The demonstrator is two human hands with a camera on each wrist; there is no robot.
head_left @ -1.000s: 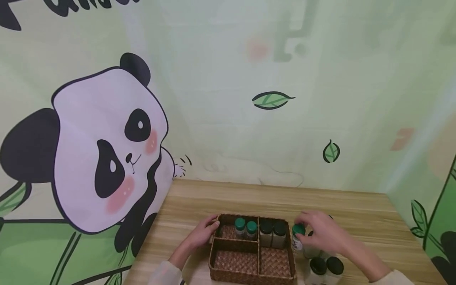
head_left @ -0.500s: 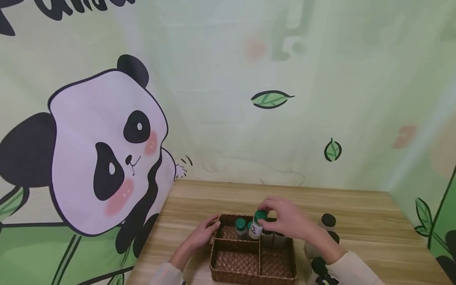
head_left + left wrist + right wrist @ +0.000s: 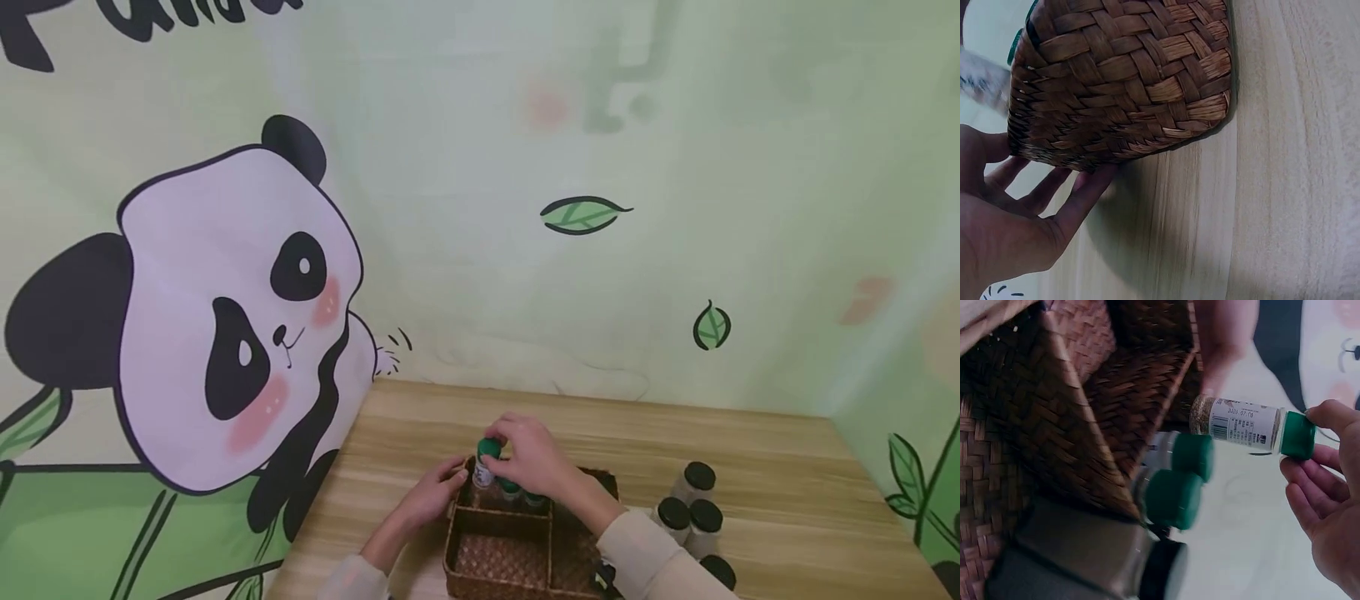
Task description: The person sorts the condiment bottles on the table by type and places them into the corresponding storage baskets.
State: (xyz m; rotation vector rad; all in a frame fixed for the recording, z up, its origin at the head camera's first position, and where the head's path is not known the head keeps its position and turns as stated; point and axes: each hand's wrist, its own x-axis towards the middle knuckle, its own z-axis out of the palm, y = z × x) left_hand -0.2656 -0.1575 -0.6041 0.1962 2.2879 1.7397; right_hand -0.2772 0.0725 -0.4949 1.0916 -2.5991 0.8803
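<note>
We've got a pale green wall hanging [image 3: 465, 167] at the back, with a big printed panda [image 3: 240, 317] on its left side. In front of it, we see a wood-grain worktop [image 3: 787, 475]. On that sits a brown woven basket [image 3: 501, 565] with inner dividers; its front-left compartment shows bare weave, and the pale right sleeve [image 3: 648, 546] covers part of the right side from the head view. Right hand [image 3: 532, 458] reaches across over the basket, thumb and fingers pinching a cap. Left hand [image 3: 431, 493] holds the basket at its rear-left corner, thumb by the rim. Black-capped jars: four in our view on the worktop, a close cluster [image 3: 686, 515] right of the basket, all upright, nearest one partly hidden by the sleeve; right wrist view also shows a black-capped jar [image 3: 1169, 569] inside the basket. Smaller stuff: the pinched item is a green-capped spice jar [image 3: 1244, 426], clear body, brown granular contents, white label with barcode. We have it roughly upright over the rear-left compartment, close by the left hand, cap higher than its neighbours. Those are two more green-capped jars [image 3: 1174, 499], standing side by side in that compartment.
</note>
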